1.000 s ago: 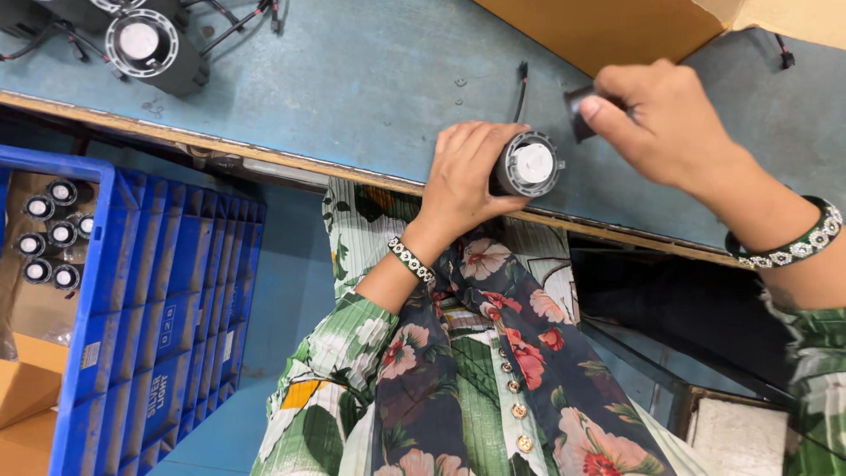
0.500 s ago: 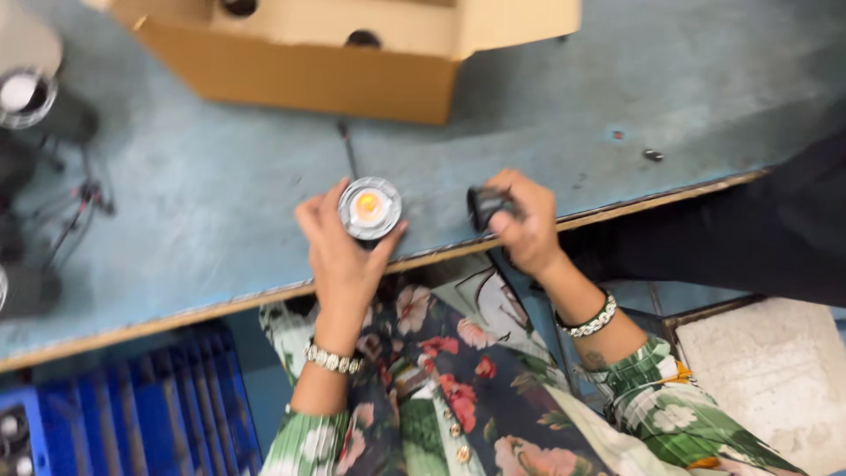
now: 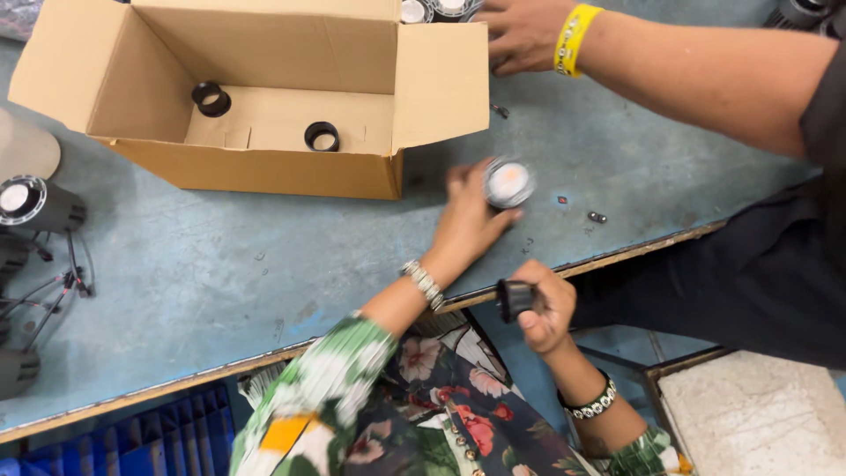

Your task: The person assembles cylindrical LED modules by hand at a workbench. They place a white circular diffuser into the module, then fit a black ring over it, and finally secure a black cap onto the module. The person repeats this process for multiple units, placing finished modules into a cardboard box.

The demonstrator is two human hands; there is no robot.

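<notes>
My left hand (image 3: 465, 220) reaches out over the blue-grey table (image 3: 220, 264) and grips a small round lamp head (image 3: 508, 183) with a silver rim and a pale orange centre, held face up just right of the cardboard box. My right hand (image 3: 545, 307) hangs below the table's front edge, closed around a short black cylindrical part (image 3: 513, 299). Both wrists carry beaded bracelets.
An open cardboard box (image 3: 264, 172) holds two black rings (image 3: 211, 98). A co-worker's arm with a yellow wristband (image 3: 573, 37) reaches in at the top right. Black lamp bodies (image 3: 35, 204) with wires lie at the left edge. Small screws (image 3: 597, 216) lie near the lamp head. A blue crate (image 3: 159, 441) sits below.
The view has shifted so the box is now at the upper left. My left hand moved the lamp head out over the table; my right hand dropped below the edge with the black part.
</notes>
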